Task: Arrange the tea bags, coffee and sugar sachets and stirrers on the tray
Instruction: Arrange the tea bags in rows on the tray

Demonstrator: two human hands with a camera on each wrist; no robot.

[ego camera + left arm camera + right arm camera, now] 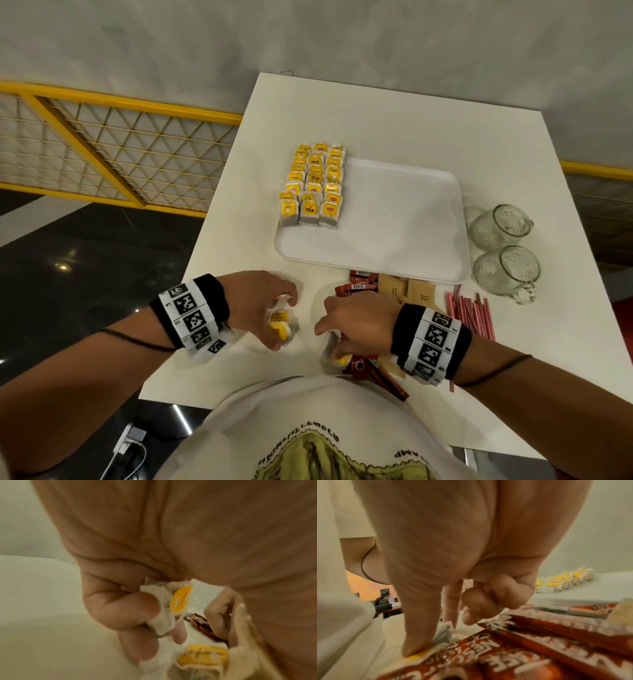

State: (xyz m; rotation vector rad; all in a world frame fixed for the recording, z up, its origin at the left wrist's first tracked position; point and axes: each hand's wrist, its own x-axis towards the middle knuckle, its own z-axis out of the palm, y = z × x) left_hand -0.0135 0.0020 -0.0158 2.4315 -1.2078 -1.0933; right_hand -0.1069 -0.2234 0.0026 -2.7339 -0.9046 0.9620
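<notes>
A white tray (404, 219) lies mid-table, with rows of yellow-tagged tea bags (313, 185) along its left side. My left hand (281, 318) hovers near the table's front and grips a few tea bags (173, 605) in curled fingers. My right hand (334, 346) is lower down beside it; its thumb (416, 642) and forefinger pinch one tea bag (442, 631) lying against red-brown coffee sachets (505, 655). More coffee sachets (359, 286), brown sugar sachets (411, 291) and red-and-white stirrers (474, 315) lie in front of the tray.
Two glass mugs (503, 253) lie on their sides right of the tray. The table's left edge (191, 260) drops to a dark floor beside a yellow railing. My torso is against the front edge. Another person sits far off in the right wrist view.
</notes>
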